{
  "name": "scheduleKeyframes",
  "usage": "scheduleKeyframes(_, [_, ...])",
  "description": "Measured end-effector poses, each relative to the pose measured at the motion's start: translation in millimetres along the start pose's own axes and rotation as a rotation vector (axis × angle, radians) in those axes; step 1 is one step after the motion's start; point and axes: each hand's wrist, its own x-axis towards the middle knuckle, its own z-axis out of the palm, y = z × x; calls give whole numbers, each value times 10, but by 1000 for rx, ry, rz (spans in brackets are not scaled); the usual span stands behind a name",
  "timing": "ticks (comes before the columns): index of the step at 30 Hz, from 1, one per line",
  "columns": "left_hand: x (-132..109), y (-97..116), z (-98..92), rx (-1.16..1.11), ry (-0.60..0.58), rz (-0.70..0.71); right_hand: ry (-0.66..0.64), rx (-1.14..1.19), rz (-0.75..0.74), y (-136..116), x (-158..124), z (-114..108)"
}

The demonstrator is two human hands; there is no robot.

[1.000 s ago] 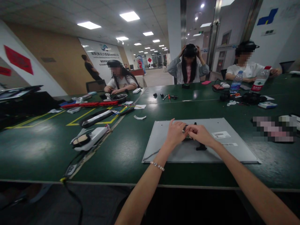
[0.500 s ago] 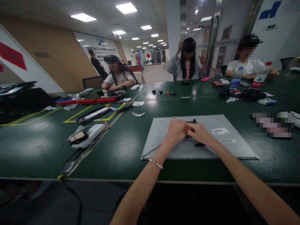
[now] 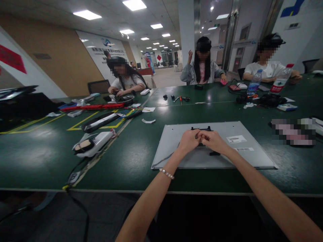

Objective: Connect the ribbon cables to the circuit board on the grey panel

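Since the earlier frame, the left hand point(image 3: 189, 140) lowers its raised finger beside the right hand point(image 3: 214, 140); both grips bunch nearly closed, any hold hidden. Centre-right of frame, the grey flat panel point(image 3: 224, 131) seems stiff, slick; best taken by opposite edges

The raised finger of the left hand point(image 3: 189, 140) has now curled in.

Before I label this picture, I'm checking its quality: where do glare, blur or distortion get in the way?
Head view: whitish glare patches on the green table; ceiling lights burnt out to white. Head view: apparent wide-angle stretch toward the edges. Head view: smaller lettering on the wall sign too soft to read; left hand and right hand fairly clear, but fine detail where they meet is lost.
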Motion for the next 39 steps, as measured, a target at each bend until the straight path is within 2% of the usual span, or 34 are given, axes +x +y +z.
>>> scheduleKeyframes(7, [-8, 25, -10, -56, 33, 6, -5, 67, 11, -58, -9, -36])
scheduleKeyframes(11, [-13, 36, -24, -90, 11, -22, 5, 57, 13, -53, -7, -27])
scheduleKeyframes(19, [-7, -6, 20, -92, 8, 33, 2, 51, 9, -45, -11, -22])
scheduleKeyframes(27, [-13, 11, -8, -120, 12, -4, -1, 76, 13, -25, -15, -10])
scheduleKeyframes(39, [-6, 22, 1, -77, -20, 5, -6, 73, 29, -42, -12, -27])
